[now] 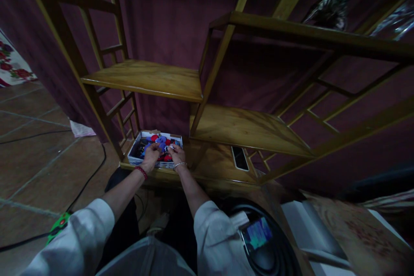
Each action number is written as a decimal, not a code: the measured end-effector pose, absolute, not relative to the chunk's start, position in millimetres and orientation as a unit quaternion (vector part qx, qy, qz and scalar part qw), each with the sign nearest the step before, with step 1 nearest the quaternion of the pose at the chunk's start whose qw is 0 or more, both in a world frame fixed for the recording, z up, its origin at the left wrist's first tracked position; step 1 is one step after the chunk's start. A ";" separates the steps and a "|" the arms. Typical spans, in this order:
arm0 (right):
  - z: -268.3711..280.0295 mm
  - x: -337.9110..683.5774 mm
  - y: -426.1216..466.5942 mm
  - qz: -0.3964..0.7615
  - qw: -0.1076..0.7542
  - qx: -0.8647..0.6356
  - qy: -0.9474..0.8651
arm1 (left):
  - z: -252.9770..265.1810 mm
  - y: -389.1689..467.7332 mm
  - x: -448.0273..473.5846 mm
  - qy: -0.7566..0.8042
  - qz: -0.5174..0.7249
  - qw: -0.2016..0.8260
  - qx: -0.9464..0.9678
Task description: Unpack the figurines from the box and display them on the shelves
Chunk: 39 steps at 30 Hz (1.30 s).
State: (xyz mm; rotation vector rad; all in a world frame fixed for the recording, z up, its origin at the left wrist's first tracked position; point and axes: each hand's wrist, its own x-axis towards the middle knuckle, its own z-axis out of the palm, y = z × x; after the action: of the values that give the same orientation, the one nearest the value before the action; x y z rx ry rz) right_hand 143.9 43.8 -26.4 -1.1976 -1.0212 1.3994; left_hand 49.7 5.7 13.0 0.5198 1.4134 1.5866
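A small white-walled box [133,160] stands on the lowest shelf, packed with small red, blue, purple and dark pieces too small to identify. Over its front part, my left hand [151,157] has its fingers curled together at a purple-blue rounded piece [162,146]. Close beside it on the right, my right hand [177,154] is closed in a pinch, with a small whitish bit at its fingertips. What exactly lies between the fingers of either hand is hard to make out. A red bead bracelet circles my left wrist, and a light one my right.
Wooden shelves rise around the box: one board [145,78] above it, another [249,127] to the right. A white-edged phone-like object [239,158] lies on the bottom shelf [210,159]. Cables cross the tiled floor near a green device [58,226]. A lit screen [258,235] is at lower right.
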 end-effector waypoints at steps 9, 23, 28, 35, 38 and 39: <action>-39.6 142.3 49.4 0.554 0.481 -0.499 -0.461 | -0.3 8.3 48.8 0.560 0.636 0.469 0.248; -44.7 143.9 53.5 0.506 0.494 -0.490 -0.509 | 1.3 5.5 46.3 0.539 0.623 0.525 0.213; -40.7 144.3 52.3 0.518 0.499 -0.487 -0.496 | 6.7 3.8 44.5 0.525 0.621 0.550 0.192; -38.6 144.8 52.2 0.528 0.498 -0.481 -0.492 | 7.9 5.5 42.2 0.516 0.620 0.561 0.187; -38.2 144.6 51.4 0.526 0.497 -0.480 -0.496 | 8.4 4.4 41.9 0.507 0.623 0.566 0.185; -37.7 144.4 50.9 0.524 0.497 -0.482 -0.497 | 8.8 3.9 41.8 0.504 0.622 0.569 0.187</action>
State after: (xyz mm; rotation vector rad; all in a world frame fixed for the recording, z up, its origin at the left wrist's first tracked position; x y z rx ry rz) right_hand 144.4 50.9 -37.7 -1.1662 -1.2034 1.2689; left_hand 41.8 3.9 8.8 0.4382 1.1827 1.4614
